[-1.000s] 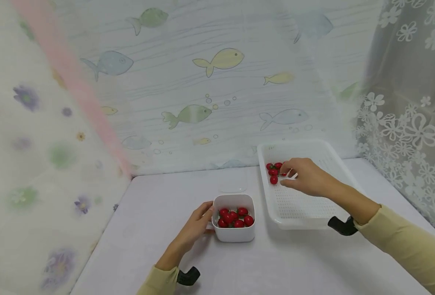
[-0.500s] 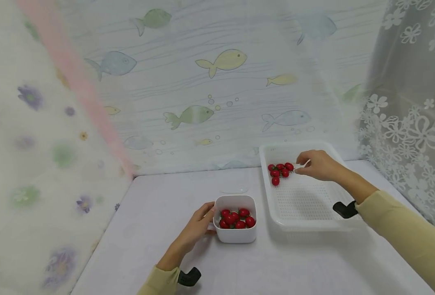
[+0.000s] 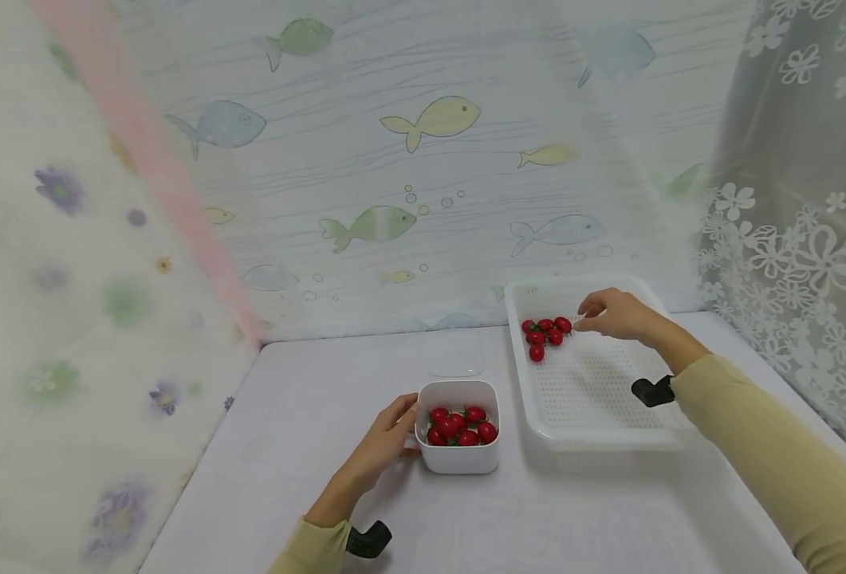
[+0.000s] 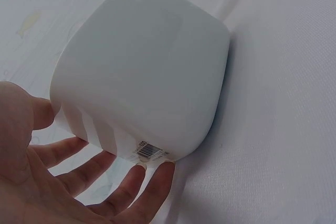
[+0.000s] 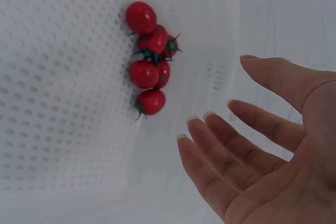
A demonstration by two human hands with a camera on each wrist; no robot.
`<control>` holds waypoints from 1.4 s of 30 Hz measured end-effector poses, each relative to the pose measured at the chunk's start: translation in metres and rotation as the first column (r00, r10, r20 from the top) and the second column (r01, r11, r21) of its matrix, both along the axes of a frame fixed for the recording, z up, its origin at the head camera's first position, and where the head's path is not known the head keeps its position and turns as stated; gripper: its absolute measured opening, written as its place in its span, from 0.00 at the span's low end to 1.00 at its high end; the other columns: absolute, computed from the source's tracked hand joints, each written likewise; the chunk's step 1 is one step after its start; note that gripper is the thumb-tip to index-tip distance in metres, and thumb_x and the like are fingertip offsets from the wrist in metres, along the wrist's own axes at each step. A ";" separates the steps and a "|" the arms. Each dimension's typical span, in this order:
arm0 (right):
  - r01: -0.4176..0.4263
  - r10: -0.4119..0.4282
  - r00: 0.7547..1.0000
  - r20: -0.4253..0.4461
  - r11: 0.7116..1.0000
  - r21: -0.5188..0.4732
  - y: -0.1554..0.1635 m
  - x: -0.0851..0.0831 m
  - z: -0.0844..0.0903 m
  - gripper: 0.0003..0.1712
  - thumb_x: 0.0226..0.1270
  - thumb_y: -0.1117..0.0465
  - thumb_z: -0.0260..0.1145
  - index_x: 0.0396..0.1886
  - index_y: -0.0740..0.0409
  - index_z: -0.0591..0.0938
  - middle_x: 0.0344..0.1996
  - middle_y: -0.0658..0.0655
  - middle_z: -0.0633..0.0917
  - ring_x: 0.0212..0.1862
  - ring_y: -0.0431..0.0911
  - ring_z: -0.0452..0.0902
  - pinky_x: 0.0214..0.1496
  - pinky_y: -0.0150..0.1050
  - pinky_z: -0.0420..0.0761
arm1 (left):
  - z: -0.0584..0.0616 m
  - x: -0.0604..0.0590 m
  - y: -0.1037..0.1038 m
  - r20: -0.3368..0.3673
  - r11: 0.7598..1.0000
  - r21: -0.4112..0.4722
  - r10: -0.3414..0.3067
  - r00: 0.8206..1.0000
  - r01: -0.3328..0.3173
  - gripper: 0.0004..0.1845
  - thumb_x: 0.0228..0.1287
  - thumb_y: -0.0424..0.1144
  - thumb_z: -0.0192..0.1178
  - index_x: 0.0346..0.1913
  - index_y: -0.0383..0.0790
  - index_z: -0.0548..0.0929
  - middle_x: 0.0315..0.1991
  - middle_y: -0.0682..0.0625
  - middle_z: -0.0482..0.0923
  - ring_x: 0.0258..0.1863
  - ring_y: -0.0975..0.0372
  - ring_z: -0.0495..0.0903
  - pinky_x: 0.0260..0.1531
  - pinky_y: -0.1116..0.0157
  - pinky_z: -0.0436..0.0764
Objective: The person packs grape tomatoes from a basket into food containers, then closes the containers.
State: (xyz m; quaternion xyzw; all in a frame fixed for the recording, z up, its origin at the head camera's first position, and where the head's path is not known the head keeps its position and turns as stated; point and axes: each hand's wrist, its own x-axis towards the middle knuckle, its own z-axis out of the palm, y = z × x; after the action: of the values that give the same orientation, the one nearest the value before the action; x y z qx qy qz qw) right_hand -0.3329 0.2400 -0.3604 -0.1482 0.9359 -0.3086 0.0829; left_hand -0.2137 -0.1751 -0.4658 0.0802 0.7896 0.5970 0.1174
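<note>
My left hand [image 3: 379,446] lies against the left side of a square white container [image 3: 458,459]. In the left wrist view the fingertips touch its wall beside a barcode [image 4: 150,150], with the thumb up at the rim. Several red cherry tomatoes [image 3: 448,428] lie inside it. Over the white perforated basket [image 3: 530,410] hovers my right hand [image 3: 616,315], just right of a cluster of cherry tomatoes [image 3: 535,338] in the far left corner. The right wrist view shows those tomatoes [image 5: 144,74] with green calyxes. Thumb and fingers [image 5: 220,153] stand apart there, nothing between them.
A clear, flat piece [image 3: 455,365], hard to make out, lies behind the container. A white cloth [image 3: 308,422] covers the table. Fish-printed sheeting [image 3: 365,223] hangs along the back, and floral sheets stand at both sides.
From above the tomato cluster, my right hand has drawn back to its right, uncovering the tomatoes. Over the last half second its wrist has shifted slightly left. The left hand stays against the container.
</note>
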 end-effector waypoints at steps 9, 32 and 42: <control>0.031 -0.020 0.995 0.093 0.993 -0.114 -0.009 -0.010 -0.009 0.28 0.75 0.57 0.64 0.61 0.77 0.73 0.58 0.76 0.78 0.55 0.65 0.80 0.57 0.54 0.84 | 0.001 0.001 0.000 0.003 1.000 0.004 -0.004 1.000 0.004 0.28 0.82 0.52 0.47 0.75 0.39 0.66 0.71 0.38 0.68 0.60 0.46 0.76 0.48 0.53 0.87; 0.066 0.046 0.901 0.431 0.968 -0.242 -0.034 -0.025 -0.044 0.35 0.76 0.56 0.62 0.69 0.79 0.64 0.64 0.75 0.73 0.63 0.68 0.73 0.67 0.58 0.76 | 0.000 -0.002 -0.002 -0.009 1.000 -0.002 -0.004 1.000 0.004 0.28 0.83 0.51 0.47 0.75 0.39 0.66 0.71 0.38 0.68 0.60 0.46 0.75 0.47 0.53 0.87; 0.103 0.032 0.881 0.472 0.961 -0.257 -0.043 -0.026 -0.055 0.28 0.74 0.59 0.64 0.64 0.75 0.70 0.58 0.71 0.77 0.56 0.63 0.77 0.64 0.56 0.79 | -0.001 -0.001 -0.001 -0.004 1.000 0.004 -0.007 1.000 0.007 0.28 0.83 0.51 0.47 0.76 0.39 0.65 0.72 0.38 0.67 0.60 0.47 0.75 0.48 0.53 0.87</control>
State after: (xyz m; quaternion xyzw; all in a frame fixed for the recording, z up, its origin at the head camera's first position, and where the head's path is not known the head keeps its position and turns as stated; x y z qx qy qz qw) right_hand -0.3590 0.1968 -0.4153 -0.0615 0.8382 -0.4634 0.2809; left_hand -0.2145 -0.1764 -0.4671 0.0844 0.7883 0.5980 0.1178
